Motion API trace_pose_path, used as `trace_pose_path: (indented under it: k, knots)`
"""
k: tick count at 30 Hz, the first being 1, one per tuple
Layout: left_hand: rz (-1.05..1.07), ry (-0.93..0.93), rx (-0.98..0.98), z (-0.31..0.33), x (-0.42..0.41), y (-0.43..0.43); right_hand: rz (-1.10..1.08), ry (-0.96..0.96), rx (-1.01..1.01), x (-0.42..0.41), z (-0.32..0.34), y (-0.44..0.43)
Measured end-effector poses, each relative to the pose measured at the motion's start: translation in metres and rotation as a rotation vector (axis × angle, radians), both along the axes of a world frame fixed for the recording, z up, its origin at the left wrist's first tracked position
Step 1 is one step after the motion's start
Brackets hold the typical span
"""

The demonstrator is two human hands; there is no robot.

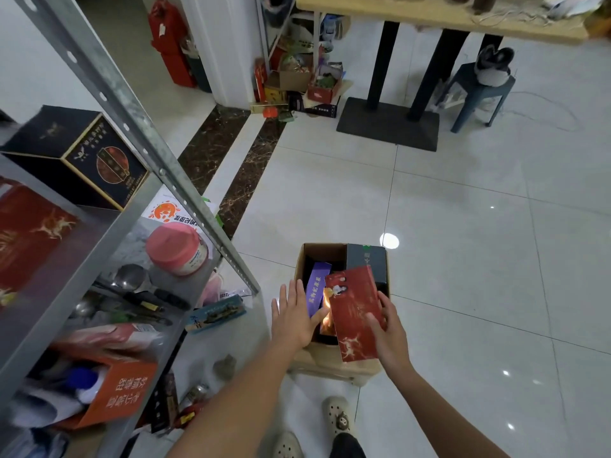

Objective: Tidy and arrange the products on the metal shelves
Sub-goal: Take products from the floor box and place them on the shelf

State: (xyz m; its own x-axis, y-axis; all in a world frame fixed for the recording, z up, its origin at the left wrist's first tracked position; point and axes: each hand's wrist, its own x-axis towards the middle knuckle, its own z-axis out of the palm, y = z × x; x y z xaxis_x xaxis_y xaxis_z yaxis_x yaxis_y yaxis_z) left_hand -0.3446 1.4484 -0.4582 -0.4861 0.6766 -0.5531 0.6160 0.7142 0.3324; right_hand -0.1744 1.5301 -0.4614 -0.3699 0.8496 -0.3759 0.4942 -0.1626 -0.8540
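Note:
My right hand [388,332] grips a flat red box with gold deer [355,312], tilted above an open cardboard carton [305,262] on the floor. My left hand [294,315] is spread open beside the carton's left wall, fingers apart, its thumb near the red box's edge. Inside the carton stand a purple box [317,285] and a dark green box [367,262]. The metal shelves [109,90] rise at the left. They carry a black box [76,153], a red deer-print box [29,239], a pink-lidded jar [177,247], spoons and an orange box [122,388].
A blue flat packet [215,314] lies on the floor by the shelf foot. Far back, a heap of boxes [297,84] sits against a white pillar. A table base [388,122] and a blue stool [479,94] stand at the back right. My feet in pale clogs [337,414] stand near the carton.

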Motion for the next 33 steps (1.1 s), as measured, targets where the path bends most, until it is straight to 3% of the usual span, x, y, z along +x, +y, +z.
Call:
trace_pose_path:
  k: [4, 9, 15, 18, 24, 33]
  knots:
    - [-0.074, 0.1, -0.059, 0.001, -0.009, -0.007, 0.109, -0.105, 0.265, -0.025, 0.008, 0.016]
    - [-0.157, 0.168, -0.11, -0.01, -0.02, -0.024, -0.04, -0.029, 0.184, -0.072, 0.02, 0.036]
    - [-0.259, 0.169, -0.153, -0.026, -0.025, -0.024, 0.218, -0.446, 0.231, -0.1, -0.002, 0.014]
    - [-0.316, 0.199, -0.186, -0.031, -0.028, -0.022, 0.306, -0.554, 0.293, -0.107, -0.014, 0.013]
    - [-0.336, 0.276, -0.258, -0.047, -0.04, -0.022, 0.382, -0.539, 0.321, -0.13, -0.033, 0.021]
    - [-0.326, 0.354, -0.305, -0.065, -0.031, -0.018, 0.671, -0.511, 0.078, -0.15, -0.064, 0.01]
